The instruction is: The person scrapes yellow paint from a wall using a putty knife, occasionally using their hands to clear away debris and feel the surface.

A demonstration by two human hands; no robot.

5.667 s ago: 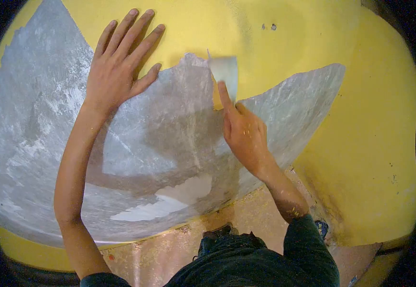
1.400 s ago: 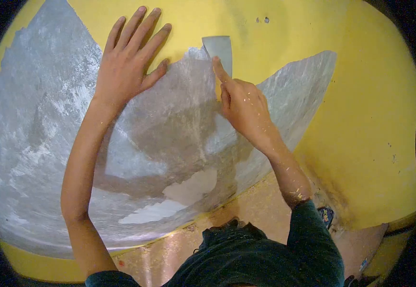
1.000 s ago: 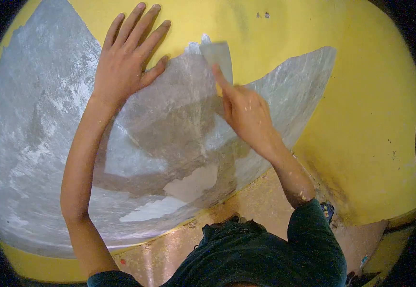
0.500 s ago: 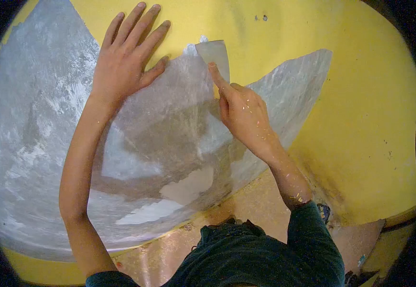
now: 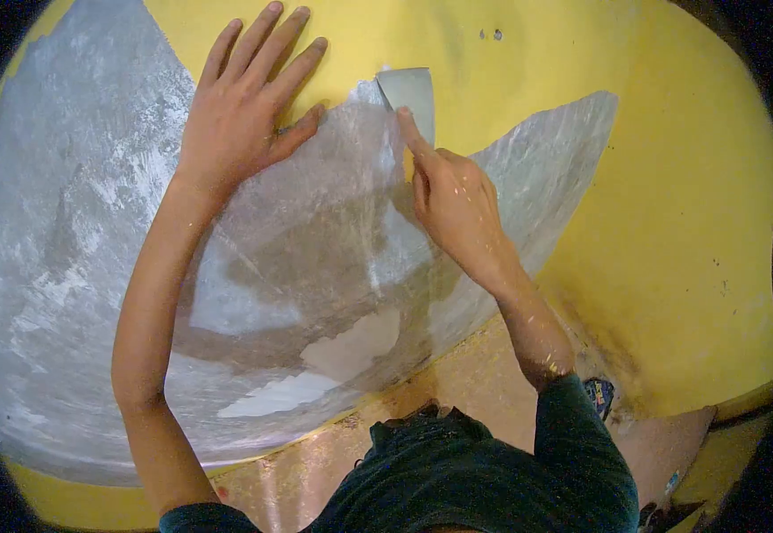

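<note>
My right hand (image 5: pixel 459 200) grips a putty knife by its lower end, with the index finger stretched along the wide metal blade (image 5: pixel 413 96). The handle is hidden under my palm. The blade's far edge rests at the border between yellow paint (image 5: pixel 360 44) and a bared grey metallic patch (image 5: pixel 315 169), where a small whitish crumbled bit shows at its left corner. To the left, my left hand (image 5: pixel 249 111) lies flat with fingers spread, its fingertips on the yellow and its wrist over the grey.
Two dark nicks (image 5: pixel 490 35) mark the yellow surface above. A pale smooth patch (image 5: pixel 355 345) lies low on the grey. Below the curved surface's edge is a brownish floor (image 5: pixel 484 382), with a shoe (image 5: pixel 598 395) beside my right sleeve. Small flakes stick to my right forearm.
The putty knife has moved slightly right and up along the paint border, with my right hand behind it. My left hand appears a little farther right, still flat.
</note>
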